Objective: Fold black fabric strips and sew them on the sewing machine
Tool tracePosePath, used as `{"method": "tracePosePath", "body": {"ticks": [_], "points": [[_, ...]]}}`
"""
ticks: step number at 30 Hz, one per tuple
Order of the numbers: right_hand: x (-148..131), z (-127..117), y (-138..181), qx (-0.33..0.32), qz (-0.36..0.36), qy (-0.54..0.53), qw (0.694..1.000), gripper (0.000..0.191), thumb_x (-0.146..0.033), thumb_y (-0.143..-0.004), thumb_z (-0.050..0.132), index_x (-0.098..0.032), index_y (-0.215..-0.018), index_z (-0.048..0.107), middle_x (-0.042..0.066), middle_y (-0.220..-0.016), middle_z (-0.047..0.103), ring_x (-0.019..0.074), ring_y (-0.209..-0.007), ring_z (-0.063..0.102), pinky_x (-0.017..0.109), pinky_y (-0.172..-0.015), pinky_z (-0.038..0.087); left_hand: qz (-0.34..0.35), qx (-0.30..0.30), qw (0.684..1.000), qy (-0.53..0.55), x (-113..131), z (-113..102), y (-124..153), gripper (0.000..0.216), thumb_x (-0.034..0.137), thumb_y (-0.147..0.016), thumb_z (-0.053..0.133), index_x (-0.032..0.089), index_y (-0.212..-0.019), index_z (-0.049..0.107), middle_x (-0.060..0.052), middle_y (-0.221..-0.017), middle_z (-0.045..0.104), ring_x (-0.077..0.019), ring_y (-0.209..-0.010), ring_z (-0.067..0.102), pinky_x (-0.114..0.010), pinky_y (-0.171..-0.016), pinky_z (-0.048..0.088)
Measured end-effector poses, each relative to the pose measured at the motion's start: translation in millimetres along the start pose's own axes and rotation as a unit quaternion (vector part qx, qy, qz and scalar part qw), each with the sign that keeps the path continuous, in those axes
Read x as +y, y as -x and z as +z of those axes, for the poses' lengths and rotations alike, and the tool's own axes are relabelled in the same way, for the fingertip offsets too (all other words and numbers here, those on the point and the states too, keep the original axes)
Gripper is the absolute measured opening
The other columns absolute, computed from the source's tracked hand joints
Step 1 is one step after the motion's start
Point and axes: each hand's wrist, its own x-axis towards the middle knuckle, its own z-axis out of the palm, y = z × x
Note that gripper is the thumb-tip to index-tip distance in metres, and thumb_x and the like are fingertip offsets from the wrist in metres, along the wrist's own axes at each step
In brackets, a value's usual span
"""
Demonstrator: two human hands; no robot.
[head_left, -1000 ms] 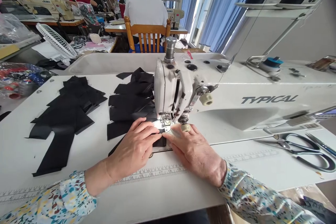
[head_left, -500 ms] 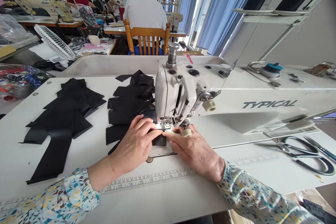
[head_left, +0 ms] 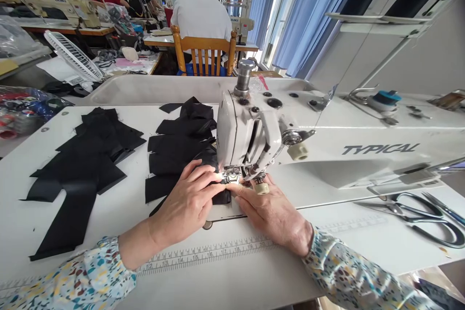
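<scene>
A piece of black fabric [head_left: 223,197] lies under the presser foot [head_left: 231,177] of a white sewing machine [head_left: 240,128]. From its left side my left hand [head_left: 185,201] holds it down, with thumb and fingertips close to the foot. On the right, my right hand [head_left: 271,210] has its thumb and fingers on the fabric's edge, partly hidden behind the machine's needle area. Both hands are closed on the fabric, and their tips almost meet in front of the foot. Overlapping black fabric pieces [head_left: 174,152] spread out just beyond my left hand.
Another pile of black fabric pieces [head_left: 82,169] lies farther left. Scissors [head_left: 417,213] rest on the table's right side. A printed ruler scale [head_left: 203,254] runs along the front. Beyond stand a white fan [head_left: 74,55], a wooden chair [head_left: 204,47] and a seated person [head_left: 201,12].
The view has shifted slightly, so the machine appears a little farther right and the left pile a little farther left. Both hands keep nearly the same place at the presser foot.
</scene>
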Motion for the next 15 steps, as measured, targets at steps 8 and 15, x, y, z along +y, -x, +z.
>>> {"method": "tracePosePath", "body": {"ticks": [8, 15], "points": [[-3.3, -3.4, -1.3, 0.0, -0.006, 0.015, 1.0, 0.039, -0.025, -0.105, 0.044, -0.027, -0.138, 0.065, 0.011, -0.104, 0.064, 0.0241, -0.088, 0.056, 0.044, -0.085, 0.049, -0.015, -0.007, 1.0, 0.021, -2.5, 0.8, 1.8, 0.048, -0.007, -0.091, 0.041, 0.019, -0.119, 0.069, -0.005, -0.107, 0.068, -0.0216, -0.113, 0.058, -0.055, -0.118, 0.037], [-5.3, -4.7, 3.0, -0.018, -0.013, 0.001, 1.0, 0.037, -0.024, -0.105, 0.044, -0.024, -0.134, 0.067, 0.011, -0.102, 0.063, 0.0254, -0.096, 0.056, 0.047, -0.089, 0.049, -0.018, -0.011, 0.999, 0.03, -3.3, 2.5, 2.2, 0.052, -0.009, -0.088, 0.04, 0.021, -0.119, 0.069, -0.005, -0.107, 0.067, -0.0208, -0.111, 0.06, -0.053, -0.118, 0.036]]}}
